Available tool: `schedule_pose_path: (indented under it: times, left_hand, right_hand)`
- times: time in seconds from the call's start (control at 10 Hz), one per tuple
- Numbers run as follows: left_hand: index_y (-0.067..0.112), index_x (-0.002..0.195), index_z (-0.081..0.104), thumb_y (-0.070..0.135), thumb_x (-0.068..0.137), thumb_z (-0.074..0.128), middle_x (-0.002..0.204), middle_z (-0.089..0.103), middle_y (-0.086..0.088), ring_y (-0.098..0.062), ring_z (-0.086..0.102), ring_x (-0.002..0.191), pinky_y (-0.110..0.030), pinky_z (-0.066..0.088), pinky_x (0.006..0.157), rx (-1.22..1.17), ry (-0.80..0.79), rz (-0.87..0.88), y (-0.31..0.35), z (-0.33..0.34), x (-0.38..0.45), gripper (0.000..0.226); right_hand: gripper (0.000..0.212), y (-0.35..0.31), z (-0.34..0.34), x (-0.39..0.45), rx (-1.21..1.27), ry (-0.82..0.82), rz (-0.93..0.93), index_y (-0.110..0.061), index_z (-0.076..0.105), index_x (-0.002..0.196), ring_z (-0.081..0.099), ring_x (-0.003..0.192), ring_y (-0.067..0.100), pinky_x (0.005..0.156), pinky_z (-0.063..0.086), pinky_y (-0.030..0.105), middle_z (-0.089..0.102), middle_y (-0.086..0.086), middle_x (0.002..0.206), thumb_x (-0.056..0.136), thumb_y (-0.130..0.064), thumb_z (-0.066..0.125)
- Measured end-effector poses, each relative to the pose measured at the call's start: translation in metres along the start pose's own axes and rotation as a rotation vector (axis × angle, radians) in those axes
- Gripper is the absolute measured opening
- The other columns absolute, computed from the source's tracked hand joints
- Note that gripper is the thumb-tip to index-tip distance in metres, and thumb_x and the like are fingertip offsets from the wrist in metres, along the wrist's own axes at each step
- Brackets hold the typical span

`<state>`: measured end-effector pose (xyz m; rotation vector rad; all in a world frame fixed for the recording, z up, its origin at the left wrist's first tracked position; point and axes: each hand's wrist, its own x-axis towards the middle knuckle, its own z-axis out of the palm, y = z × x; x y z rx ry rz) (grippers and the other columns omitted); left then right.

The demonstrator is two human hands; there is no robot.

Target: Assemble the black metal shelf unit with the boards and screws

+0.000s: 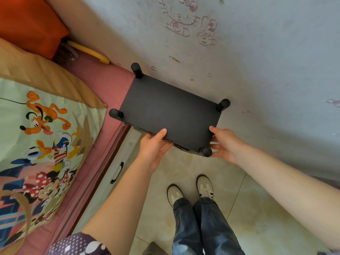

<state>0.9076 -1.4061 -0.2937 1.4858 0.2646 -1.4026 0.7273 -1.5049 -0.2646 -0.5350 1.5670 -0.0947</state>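
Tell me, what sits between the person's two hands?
In the head view, the near edge of the black shelf spans the gap between the left hand and the right hand, with one black post cap close to the right hand.

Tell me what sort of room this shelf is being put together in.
Most likely a bedroom, perhaps a child's. A bed with a cartoon-print blanket stands on the left, cartoon drawings mark the wall, and the black shelf unit stands on a tiled floor between bed and wall.
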Motion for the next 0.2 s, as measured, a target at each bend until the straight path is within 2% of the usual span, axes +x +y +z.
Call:
schedule_pose_path:
  times: [0.1, 0.2]
  left_hand:
    - [0.009, 0.129, 0.053, 0.011, 0.1, 0.06, 0.131, 0.063, -0.01, -0.028, 0.068, 0.11, -0.033, 0.061, 0.082, 0.006, 0.003, 0.009, 0.0006, -0.0003, -0.0026, 0.029]
    - [0.002, 0.137, 0.049, 0.007, 0.101, 0.057, 0.132, 0.061, -0.015, -0.028, 0.068, 0.109, -0.032, 0.06, 0.079, 0.041, 0.056, 0.0, -0.0033, -0.0004, -0.0086, 0.038]
  right_hand:
    - [0.023, 0.0096, -0.0004, -0.0044, 0.002, -0.016, -0.073, -0.009, 0.054, 0.122, 0.065, 0.095, 0.025, 0.066, 0.057, 0.042, 0.064, 0.007, 0.11, 0.103, -0.02, 0.049]
    - [0.025, 0.0183, -0.0054, -0.0142, -0.004, 0.023, -0.111, -0.005, 0.054, 0.124, 0.065, 0.102, 0.028, 0.083, 0.056, 0.047, 0.064, 0.011, 0.114, 0.102, -0.014, 0.048]
